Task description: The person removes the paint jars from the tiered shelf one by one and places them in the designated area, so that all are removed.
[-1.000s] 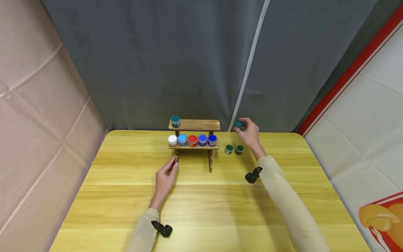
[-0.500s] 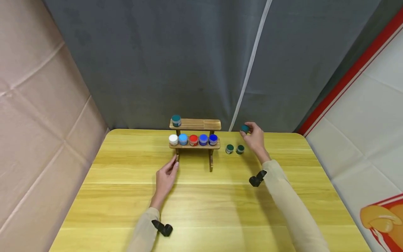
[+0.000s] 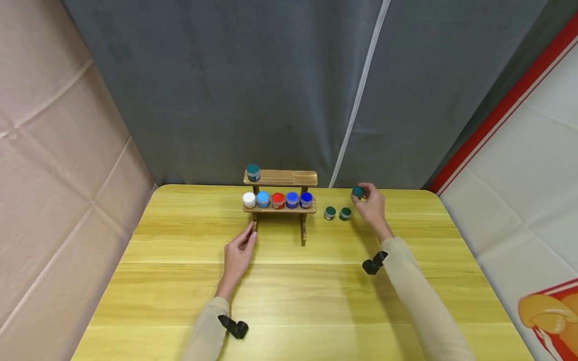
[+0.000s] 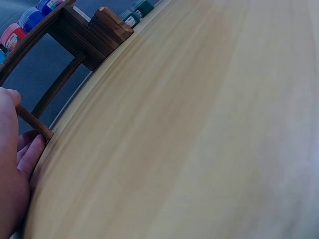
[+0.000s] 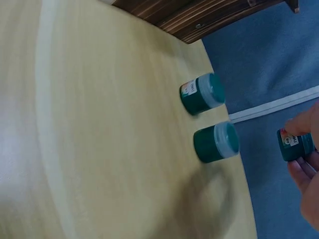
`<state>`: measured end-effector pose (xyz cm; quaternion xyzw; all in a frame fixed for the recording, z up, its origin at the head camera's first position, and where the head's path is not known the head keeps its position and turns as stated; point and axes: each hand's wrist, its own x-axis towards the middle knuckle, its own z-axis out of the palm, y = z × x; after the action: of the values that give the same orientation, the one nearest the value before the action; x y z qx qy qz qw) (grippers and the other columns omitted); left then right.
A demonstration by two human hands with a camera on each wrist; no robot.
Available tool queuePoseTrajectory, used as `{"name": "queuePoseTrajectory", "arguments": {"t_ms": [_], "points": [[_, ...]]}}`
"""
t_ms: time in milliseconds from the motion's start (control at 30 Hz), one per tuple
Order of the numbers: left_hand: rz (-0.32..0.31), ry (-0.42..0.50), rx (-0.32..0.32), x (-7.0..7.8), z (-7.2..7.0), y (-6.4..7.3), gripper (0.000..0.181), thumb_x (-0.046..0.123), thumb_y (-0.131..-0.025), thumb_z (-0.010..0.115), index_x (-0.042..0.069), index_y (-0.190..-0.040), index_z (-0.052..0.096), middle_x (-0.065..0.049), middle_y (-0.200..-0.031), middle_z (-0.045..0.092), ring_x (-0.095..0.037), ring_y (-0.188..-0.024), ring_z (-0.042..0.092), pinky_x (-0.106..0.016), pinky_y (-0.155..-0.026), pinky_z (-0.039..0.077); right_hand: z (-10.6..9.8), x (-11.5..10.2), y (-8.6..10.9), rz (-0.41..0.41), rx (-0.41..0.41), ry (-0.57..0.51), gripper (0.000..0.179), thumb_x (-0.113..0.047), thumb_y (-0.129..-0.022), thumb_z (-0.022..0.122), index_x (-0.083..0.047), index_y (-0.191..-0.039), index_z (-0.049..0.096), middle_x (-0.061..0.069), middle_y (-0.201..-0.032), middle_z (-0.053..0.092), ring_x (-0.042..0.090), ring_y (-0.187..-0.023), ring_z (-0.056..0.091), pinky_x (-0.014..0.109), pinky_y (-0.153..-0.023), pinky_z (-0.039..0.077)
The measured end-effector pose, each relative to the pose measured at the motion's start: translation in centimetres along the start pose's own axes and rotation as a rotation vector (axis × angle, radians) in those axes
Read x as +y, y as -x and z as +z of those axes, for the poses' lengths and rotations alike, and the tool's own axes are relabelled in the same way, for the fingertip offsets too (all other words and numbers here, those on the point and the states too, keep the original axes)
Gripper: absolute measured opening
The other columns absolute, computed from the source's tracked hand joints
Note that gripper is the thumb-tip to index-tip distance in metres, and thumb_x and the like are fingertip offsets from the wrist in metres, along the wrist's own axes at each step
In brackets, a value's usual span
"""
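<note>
A two-tier wooden rack (image 3: 280, 177) stands near the table's back. My left hand (image 3: 237, 254) grips the foot of its left leg, thumb on one side and fingers on the other, as the left wrist view shows. On the rack's lower shelf sits a row of paint jars: white (image 3: 249, 200), light blue, red (image 3: 278, 200) and two darker blues. One teal paint jar (image 3: 253, 172) is on the upper shelf's left end. My right hand (image 3: 372, 206) pinches a dark green paint jar (image 5: 290, 145) above the table, right of the rack.
Two dark green paint jars (image 3: 330, 213) (image 5: 217, 142) stand on the wooden table (image 3: 289, 301) between the rack and my right hand. A grey curtain (image 3: 226, 100) hangs behind the table's back edge. Light panels rise at both sides.
My right hand has moved right and closer to me, lower in the head view, carrying the green paint jar. The left hand has stayed at the rack's leg.
</note>
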<state>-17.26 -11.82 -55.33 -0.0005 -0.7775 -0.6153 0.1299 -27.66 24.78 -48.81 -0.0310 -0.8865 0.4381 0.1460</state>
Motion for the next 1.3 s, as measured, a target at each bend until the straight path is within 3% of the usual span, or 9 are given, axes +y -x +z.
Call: {"name": "queuePoseTrajectory", "arguments": {"t_ms": [500,800,1300], "points": [[-0.009,-0.001,0.005,-0.2,0.0,0.1,0.036,0.014,-0.100,0.065,0.005,-0.136,0.063,-0.023,-0.130,0.066,-0.040,-0.098,0.073,-0.010,-0.078,0.058,0.6,2.6,1.3,0.014,0.015,0.032,0.039,0.000,-0.091,0.068,0.011,-0.128,0.058,0.031,-0.123,0.064,0.044,-0.110,0.064,0.054,-0.100,0.057],[-0.001,-0.005,0.012,-0.1,0.1,0.2,0.036,0.014,-0.100,0.065,0.005,-0.136,0.064,-0.023,-0.129,0.067,-0.040,-0.099,0.073,-0.008,-0.078,0.057,0.8,4.3,1.8,0.065,-0.005,0.068,0.038,-0.002,-0.093,0.066,0.008,-0.129,0.057,0.030,-0.125,0.063,0.042,-0.115,0.062,0.051,-0.102,0.056],[-0.004,-0.019,0.019,-0.1,0.2,0.0,0.035,0.014,-0.100,0.065,0.008,-0.135,0.064,-0.021,-0.127,0.068,-0.039,-0.096,0.074,-0.010,-0.077,0.058,1.2,5.7,2.9,0.115,-0.037,0.100,0.038,-0.003,-0.093,0.066,0.007,-0.129,0.057,0.031,-0.127,0.063,0.044,-0.117,0.062,0.053,-0.102,0.055]]}}
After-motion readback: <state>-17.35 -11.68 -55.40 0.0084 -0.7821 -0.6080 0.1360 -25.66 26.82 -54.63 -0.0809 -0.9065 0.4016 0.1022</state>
